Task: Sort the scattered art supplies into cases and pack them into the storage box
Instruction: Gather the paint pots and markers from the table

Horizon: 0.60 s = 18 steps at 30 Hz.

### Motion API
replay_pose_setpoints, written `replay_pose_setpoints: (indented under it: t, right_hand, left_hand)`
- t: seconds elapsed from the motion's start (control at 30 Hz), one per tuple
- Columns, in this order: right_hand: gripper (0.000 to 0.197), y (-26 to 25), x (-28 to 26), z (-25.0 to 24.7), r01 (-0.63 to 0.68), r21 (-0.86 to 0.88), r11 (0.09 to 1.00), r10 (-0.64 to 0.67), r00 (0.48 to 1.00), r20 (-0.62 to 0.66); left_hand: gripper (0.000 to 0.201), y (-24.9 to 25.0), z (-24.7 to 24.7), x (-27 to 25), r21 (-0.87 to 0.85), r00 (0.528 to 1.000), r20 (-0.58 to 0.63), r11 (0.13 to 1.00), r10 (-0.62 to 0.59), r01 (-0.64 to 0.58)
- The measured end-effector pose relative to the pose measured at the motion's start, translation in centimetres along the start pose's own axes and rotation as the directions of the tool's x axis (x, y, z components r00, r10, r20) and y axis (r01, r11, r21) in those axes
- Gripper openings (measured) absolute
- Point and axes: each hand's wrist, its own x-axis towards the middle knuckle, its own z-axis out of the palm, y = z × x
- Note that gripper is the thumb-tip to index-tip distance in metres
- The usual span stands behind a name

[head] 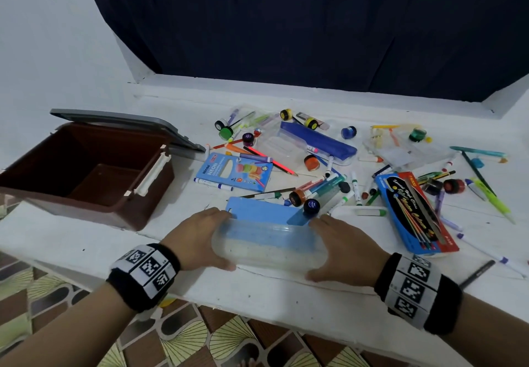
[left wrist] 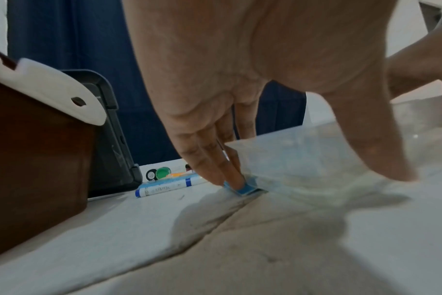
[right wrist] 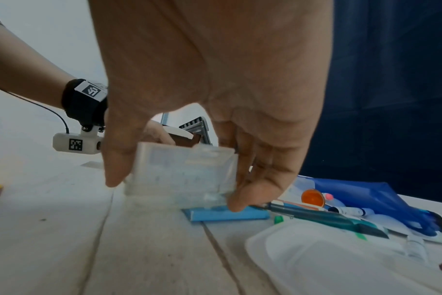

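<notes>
A clear plastic pencil case (head: 269,245) rests at the front of the white table, with a flat blue part (head: 266,212) lying along its far side. My left hand (head: 229,240) grips its left end and my right hand (head: 313,247) grips its right end, thumbs near me and fingers on the far side. In the left wrist view the fingertips (left wrist: 230,177) press on the blue part (left wrist: 245,188) beside the case (left wrist: 303,159). The right wrist view shows the thumb (right wrist: 119,159) and fingers (right wrist: 260,179) pinching the case (right wrist: 182,175). The brown storage box (head: 151,192) stands open at the left.
The box's grey lid (head: 120,121) leans behind it. Markers, paint pots and pencils lie scattered across the table's middle and right, with a Neon pencil box (head: 234,171), a water colour pencil box (head: 415,212), a blue case (head: 317,141) and a clear case (head: 400,149).
</notes>
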Motion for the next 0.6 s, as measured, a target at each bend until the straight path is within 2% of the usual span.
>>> replay_pose_setpoints:
  t: [0.13,0.27,0.43,0.6]
  right_hand:
    - [0.085,-0.5,-1.1,0.1,0.073,-0.068,0.995,-0.065,0.992,0.109]
    - [0.082,-1.2,-1.6,1.2,0.123,-0.129,0.984,-0.104,0.984,0.147]
    - [0.086,-1.3,-0.9,1.0,0.073,-0.215,0.974,-0.051,0.993,0.108]
    - [0.084,-1.7,-0.1,0.5,0.019,-0.222,0.975,0.006,0.994,0.108]
  left_hand:
    - [0.096,-0.5,-0.1,-1.8,-0.024,0.996,0.064,0.997,0.070,-0.068]
    - [0.092,-0.7,0.5,-2.6,-0.056,0.989,0.090,0.992,0.114,-0.109]
    - [0.097,-0.7,0.4,-1.5,-0.017,0.991,0.081,0.994,0.109,-0.108]
    - [0.090,-0.4,-0.5,0.0,0.011,0.987,0.111,0.993,0.119,-0.121]
